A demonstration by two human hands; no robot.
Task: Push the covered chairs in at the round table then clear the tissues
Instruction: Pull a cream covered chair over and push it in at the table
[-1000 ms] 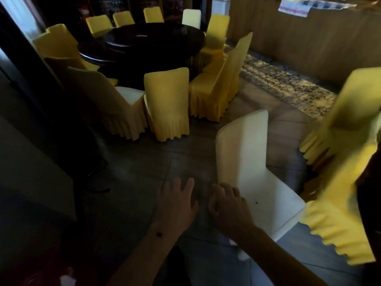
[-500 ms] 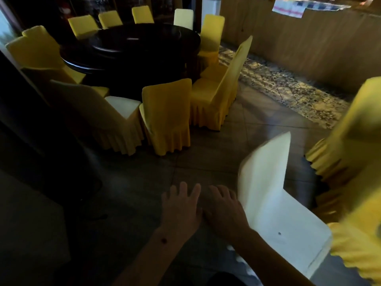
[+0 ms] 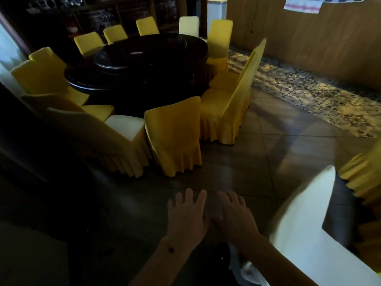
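A dark round table [image 3: 86,83] with a raised turntable [image 3: 150,50] stands ahead at the upper left, ringed by several covered chairs. Nearest me are a yellow covered chair [image 3: 175,135] with its back to me, a side-on yellow chair [image 3: 228,104] to its right, and a cream-seated chair [image 3: 115,137] to its left. My left hand [image 3: 187,217] and my right hand [image 3: 235,217] hover side by side over the floor, fingers spread, holding nothing. A white covered chair [image 3: 305,228] stands just right of my right hand, apart from it. No tissues are visible.
Another yellow covered chair [image 3: 362,176] sits at the right edge. A patterned rug [image 3: 305,93] runs along the wooden wall [image 3: 309,44] at the upper right. A dark pillar or piece of furniture [image 3: 35,153] fills the left side. Tiled floor [image 3: 257,162] lies between me and the table.
The view has swung left and moved closer to the round table. The white chair has slid from beneath my right hand to the right edge. Both hands stay side by side.
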